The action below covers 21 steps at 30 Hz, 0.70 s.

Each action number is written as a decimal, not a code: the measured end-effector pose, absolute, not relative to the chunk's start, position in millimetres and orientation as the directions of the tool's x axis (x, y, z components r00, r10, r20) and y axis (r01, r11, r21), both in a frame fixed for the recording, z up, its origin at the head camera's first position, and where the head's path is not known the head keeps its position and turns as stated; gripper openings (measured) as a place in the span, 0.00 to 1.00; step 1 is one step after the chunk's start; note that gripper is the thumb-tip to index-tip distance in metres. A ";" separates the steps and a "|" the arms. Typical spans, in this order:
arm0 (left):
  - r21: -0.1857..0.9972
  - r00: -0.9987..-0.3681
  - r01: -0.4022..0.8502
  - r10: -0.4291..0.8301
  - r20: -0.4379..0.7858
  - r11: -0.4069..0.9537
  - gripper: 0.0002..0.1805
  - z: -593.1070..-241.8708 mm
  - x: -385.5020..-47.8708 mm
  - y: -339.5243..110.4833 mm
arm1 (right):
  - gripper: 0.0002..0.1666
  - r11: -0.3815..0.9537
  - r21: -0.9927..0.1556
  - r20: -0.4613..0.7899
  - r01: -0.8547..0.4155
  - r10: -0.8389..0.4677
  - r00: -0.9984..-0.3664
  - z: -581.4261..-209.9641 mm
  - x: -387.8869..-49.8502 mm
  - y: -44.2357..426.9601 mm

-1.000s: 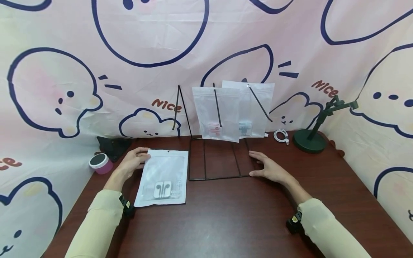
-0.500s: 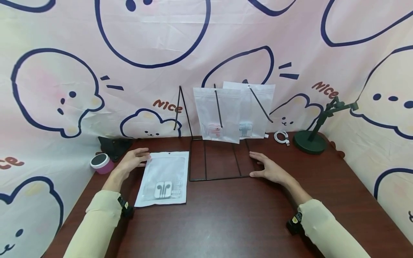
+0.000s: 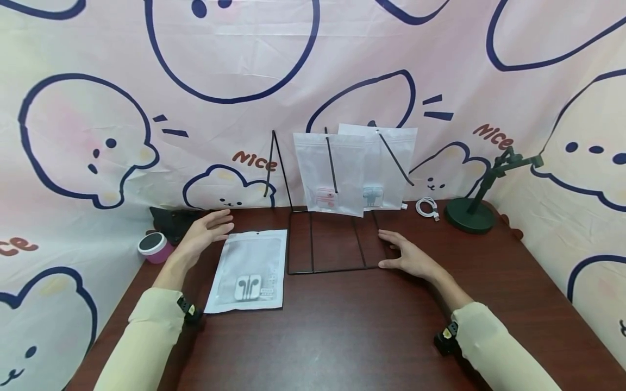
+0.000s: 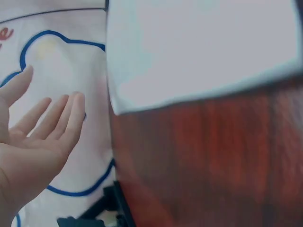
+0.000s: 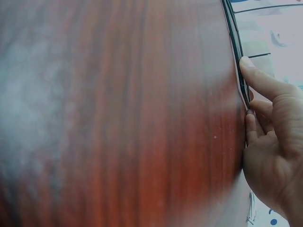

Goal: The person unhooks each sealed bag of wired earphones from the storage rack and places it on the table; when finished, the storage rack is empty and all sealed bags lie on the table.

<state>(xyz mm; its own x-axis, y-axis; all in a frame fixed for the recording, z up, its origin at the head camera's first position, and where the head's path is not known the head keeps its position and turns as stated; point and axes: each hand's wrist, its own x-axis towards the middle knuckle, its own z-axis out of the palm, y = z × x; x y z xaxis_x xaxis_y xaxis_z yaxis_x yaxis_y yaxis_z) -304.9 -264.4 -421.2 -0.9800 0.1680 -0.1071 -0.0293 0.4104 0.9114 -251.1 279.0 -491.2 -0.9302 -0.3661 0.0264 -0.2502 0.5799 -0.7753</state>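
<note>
Left grip, spread, has moved off the bag; right grip stays at the rack; pinch unclear.

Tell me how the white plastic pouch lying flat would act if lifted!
The flat white plastic pouch probably feels light: it lies thin on the brown table. Held by its top edge, it may hang bottom-heavy, since the boxed white earphones show near the lower end. Its smooth front might be slippery.

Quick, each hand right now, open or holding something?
Left hand: open, holding nothing.
Right hand: holding the black wire rack at its base's near right corner.
</note>
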 end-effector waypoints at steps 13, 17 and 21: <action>0.934 -0.961 0.129 0.274 0.035 0.334 0.41 -391.7 -305.6 -216.7 | 0.51 0.583 -0.782 -0.002 -0.220 -0.357 -0.934 -488.8 -251.5 278.2; 0.938 -0.949 0.193 0.297 0.105 0.287 0.39 -379.5 -306.3 -200.5 | 0.51 0.575 -0.787 0.004 -0.224 -0.358 -0.934 -489.7 -250.9 278.6; 0.934 -0.944 0.243 0.285 0.166 0.263 0.36 -369.4 -311.7 -182.7 | 0.50 0.571 -0.789 0.010 -0.227 -0.358 -0.934 -490.6 -250.4 279.1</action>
